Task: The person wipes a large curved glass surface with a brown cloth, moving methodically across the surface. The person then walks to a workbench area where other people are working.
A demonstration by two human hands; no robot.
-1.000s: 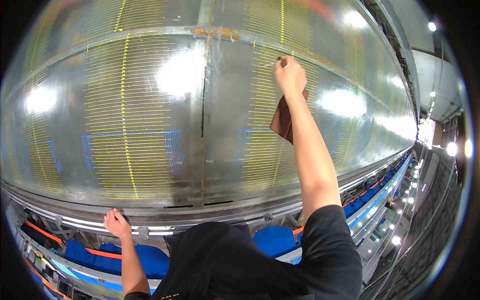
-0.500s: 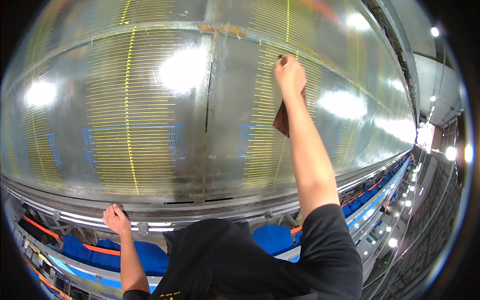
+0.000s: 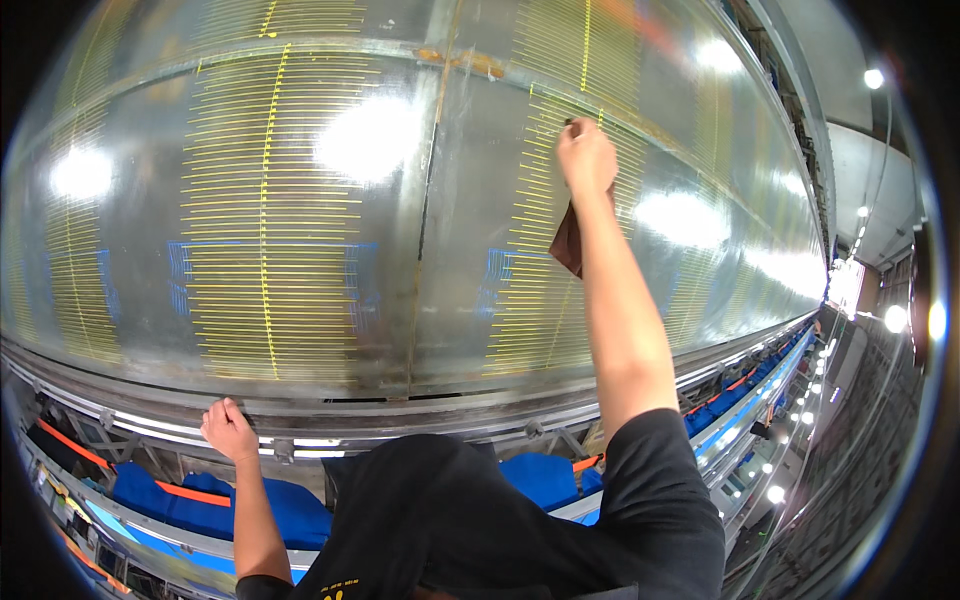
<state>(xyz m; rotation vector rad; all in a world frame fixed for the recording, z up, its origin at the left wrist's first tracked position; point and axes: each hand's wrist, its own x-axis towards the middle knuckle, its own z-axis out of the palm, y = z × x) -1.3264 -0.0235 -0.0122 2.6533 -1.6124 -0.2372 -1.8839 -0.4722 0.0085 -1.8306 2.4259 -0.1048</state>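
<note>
The table demands a long reach, so weight steadied at its rail should help. Over the yellow lines, the brown piece shows beneath the right hand and forearm, partly hidden; best kept from dragging. The left hand rests curled at the rail, gripping or not I cannot tell. Right fingertips are pinched together on a dark bit; a light, even pinch seems best

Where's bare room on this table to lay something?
Gray strips look bare on both sides of the dark seam, up to the blue marks. Crowded: the right yellow lines, partly hidden by the right hand and brown piece; the left hand is at the near edge.
</note>
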